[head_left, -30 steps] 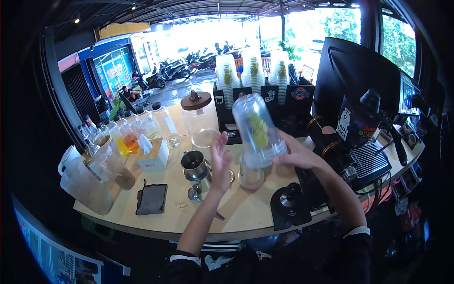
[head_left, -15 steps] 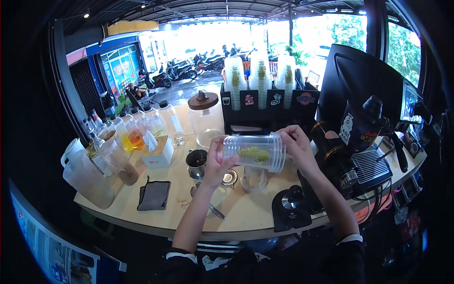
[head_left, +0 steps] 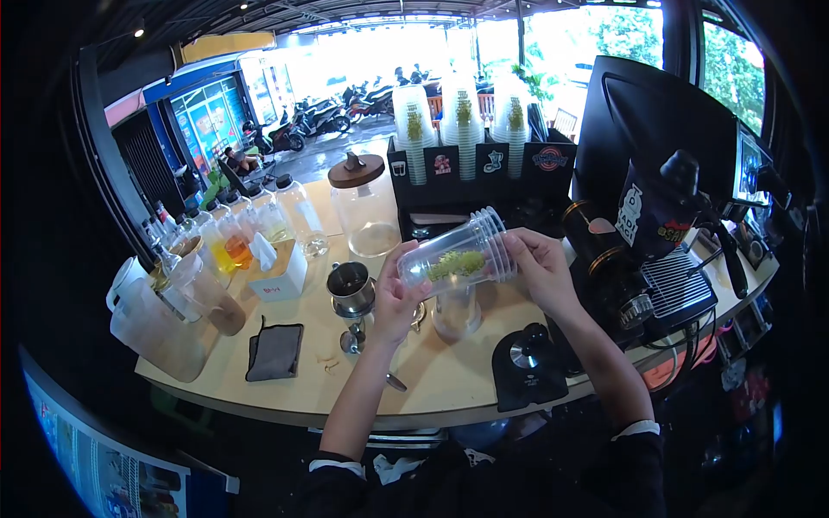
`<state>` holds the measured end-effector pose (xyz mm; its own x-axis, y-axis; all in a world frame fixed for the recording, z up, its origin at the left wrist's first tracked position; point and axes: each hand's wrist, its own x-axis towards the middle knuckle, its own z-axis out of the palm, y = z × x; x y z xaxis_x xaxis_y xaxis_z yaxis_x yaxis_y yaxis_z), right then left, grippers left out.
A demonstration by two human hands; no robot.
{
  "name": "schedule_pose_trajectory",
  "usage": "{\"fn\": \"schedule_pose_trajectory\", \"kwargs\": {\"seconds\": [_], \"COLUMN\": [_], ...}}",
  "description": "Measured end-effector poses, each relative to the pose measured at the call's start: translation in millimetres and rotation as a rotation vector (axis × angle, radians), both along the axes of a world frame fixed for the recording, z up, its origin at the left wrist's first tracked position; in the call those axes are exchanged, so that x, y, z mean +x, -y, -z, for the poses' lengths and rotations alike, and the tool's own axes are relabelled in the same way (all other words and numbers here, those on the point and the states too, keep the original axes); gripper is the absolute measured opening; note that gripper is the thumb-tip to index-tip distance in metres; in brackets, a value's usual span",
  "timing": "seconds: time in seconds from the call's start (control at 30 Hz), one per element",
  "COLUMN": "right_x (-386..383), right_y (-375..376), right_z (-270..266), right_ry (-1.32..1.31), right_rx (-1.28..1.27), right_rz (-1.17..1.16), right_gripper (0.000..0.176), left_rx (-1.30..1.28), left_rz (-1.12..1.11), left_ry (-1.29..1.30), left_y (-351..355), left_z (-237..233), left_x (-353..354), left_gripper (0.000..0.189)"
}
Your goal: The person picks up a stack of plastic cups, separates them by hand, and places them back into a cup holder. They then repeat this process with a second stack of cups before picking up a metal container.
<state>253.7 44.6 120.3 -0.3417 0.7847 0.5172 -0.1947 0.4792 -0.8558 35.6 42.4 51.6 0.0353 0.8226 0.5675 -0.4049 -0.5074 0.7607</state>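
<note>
Between my hands is a small stack of clear plastic cups (head_left: pixel 456 262) with a green print, lying on its side in the air with the rims up to the right. My left hand (head_left: pixel 397 298) wraps round the base end. At the rims, the fingers of my right hand (head_left: pixel 540 269) pinch the edge. Just below the stack, a clear vessel (head_left: pixel 458 319) stands on the counter. Near my left wrist are a metal cup (head_left: pixel 351 291) and a spoon (head_left: pixel 351 340), partly hidden by my forearm.
A black organiser (head_left: pixel 484 168) with tall cup stacks stands at the back, beside a wooden-lidded jar (head_left: pixel 366 211). Bottles (head_left: pixel 298 211), a tissue box (head_left: pixel 281 274), a jug (head_left: pixel 155 324) and a grey cloth (head_left: pixel 275 351) sit left. A coffee machine (head_left: pixel 682 298) and black tamping mat (head_left: pixel 529 371) are right.
The cup stack has tilted, its rim end rising and swinging slightly left while the base end dips. Both hands still hold it. The whole view has shifted a little.
</note>
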Motion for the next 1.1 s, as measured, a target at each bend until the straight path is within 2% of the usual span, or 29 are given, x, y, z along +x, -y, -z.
{"fn": "schedule_pose_trajectory", "kwargs": {"seconds": [0.8,0.9,0.97,1.1], "right_x": [-4.7,-5.3,-4.6,-6.0], "right_y": [7.6,3.7,-1.2,-5.2], "right_z": [8.6,9.3,9.2,13.8], "right_ry": [0.01,-0.006,-0.074,-0.171], "right_rx": [0.026,0.048,0.012,-0.093], "right_rz": [0.076,0.08,-0.02,-0.109], "right_gripper": [0.024,0.023,0.02,0.018], "left_rx": [-0.051,-0.022,-0.143,-0.143], "left_rz": [0.002,-0.056,-0.055,-0.026], "left_ry": [0.05,0.048,0.207,0.292], "left_y": [1.9,-3.2,-0.2,-3.0], "left_z": [5.6,-0.6,-9.7,-31.5], "left_x": [13.2,18.0,22.2,29.0], "left_gripper": [0.059,0.057,0.053,0.047]}}
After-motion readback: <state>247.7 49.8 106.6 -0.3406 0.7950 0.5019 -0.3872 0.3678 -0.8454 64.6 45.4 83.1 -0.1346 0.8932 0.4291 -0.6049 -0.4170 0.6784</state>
